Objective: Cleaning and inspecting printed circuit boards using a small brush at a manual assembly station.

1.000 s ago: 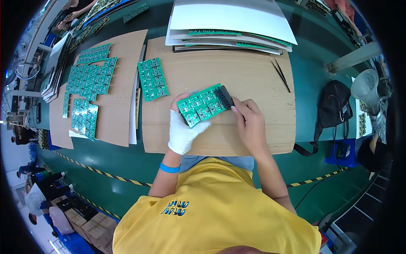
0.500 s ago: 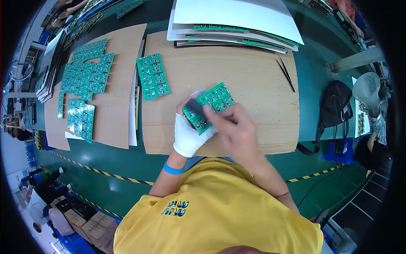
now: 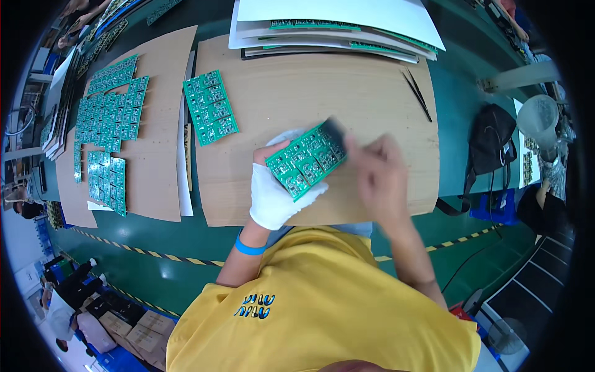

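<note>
Brushing looks to be the step in hand: the left hand, in a white glove, is clamped on a green panel of circuit boards, holding it tilted above the brown cardboard sheet on the green tabletop. The right hand is bare and blurred just beside the panel's right end, with a small dark tool, likely a brush, at the panel's upper corner; its fingers seem curled toward the tool, but the blur leaves it impossible to tell whether they are closed on it. By my reading, the next move calls for a firm hold by the gloved hand and a light pass of the tool across the board face, without bending the panel.

Around this, another green panel lies flat on the cardboard to the left, well apart. Many more boards lie in rows on a second cardboard sheet further left. Black tweezers rest near the right edge of the cardboard, and a stack of white sheets with boards between them lies at the far edge. A black bag sits to the right. Nothing stands between the hands and the panel.
</note>
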### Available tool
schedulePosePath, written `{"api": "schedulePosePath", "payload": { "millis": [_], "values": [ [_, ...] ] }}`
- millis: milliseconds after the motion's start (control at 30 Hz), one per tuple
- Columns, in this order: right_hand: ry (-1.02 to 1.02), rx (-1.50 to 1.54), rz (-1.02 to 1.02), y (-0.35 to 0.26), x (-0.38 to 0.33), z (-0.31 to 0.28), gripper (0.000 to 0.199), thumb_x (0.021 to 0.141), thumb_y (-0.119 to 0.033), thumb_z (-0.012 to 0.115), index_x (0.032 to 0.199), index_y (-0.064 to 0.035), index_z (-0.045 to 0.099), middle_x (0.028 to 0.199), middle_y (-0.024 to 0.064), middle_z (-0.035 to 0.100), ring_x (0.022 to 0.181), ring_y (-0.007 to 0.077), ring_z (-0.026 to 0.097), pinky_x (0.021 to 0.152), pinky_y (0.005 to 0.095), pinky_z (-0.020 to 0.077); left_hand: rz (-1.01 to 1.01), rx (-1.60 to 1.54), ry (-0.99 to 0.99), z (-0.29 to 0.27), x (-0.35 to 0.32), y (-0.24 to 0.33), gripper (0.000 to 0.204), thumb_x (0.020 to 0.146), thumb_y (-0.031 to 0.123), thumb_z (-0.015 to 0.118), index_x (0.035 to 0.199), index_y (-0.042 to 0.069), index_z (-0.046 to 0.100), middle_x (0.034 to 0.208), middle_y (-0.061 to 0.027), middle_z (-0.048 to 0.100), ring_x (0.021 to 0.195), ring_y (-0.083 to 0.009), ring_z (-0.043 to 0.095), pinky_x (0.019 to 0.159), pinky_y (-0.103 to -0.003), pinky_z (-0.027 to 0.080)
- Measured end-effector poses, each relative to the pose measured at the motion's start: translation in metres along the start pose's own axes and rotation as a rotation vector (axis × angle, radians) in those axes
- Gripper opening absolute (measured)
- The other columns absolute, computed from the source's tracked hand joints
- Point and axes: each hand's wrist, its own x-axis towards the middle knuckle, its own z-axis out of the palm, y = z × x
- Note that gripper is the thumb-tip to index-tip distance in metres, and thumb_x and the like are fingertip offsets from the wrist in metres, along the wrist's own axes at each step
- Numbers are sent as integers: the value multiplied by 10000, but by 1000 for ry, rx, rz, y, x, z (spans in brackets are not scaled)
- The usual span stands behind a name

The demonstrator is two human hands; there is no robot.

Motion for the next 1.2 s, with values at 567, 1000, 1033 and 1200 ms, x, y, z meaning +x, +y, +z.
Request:
{"api": "schedulePosePath", "payload": {
  "millis": [567, 1000, 1033, 1200],
  "values": [
    [127, 94, 222, 24, -6, -21, 360, 825, 111, 692, 1152, -23, 761, 1115, 152, 677, 913, 273, 684, 769, 352, 548, 40, -96, -20, -10, -7, 12, 977, 625, 25, 956, 1417, 92, 389, 1496, -227, 469, 1374, -337, 522, 1118, -488, 481],
    [141, 341, -472, 18, -3, 6, 616, 823, 82, 700, 1410, -29, 552, 1223, 151, 697, 1156, 324, 679, 1016, 406, 549, -82, -238, 43, -13, -9, 21, 905, 753, 234, 920, 1465, 95, 378, 1441, -208, 533, 1291, -325, 585, 1037, -447, 534],
    [88, 585, -219, 17, -12, 8, 532, 869, 46, 686, 1383, -16, 560, 1180, 142, 704, 1078, 287, 694, 940, 380, 571, -82, -238, 43, -15, -9, 18, 905, 753, 234, 920, 1465, 95, 378, 1441, -208, 533, 1291, -325, 585, 1037, -447, 534],
    [-37, 1269, 436, 11, -16, 12, 313, 1027, -114, 610, 1304, 27, 573, 1034, 98, 709, 785, 150, 697, 629, 282, 576, -219, -403, -44, -20, -8, 6, 588, 949, 233, 745, 1417, 107, 412, 1249, -144, 621, 1038, -260, 643, 838, -389, 538]
  ]
}}
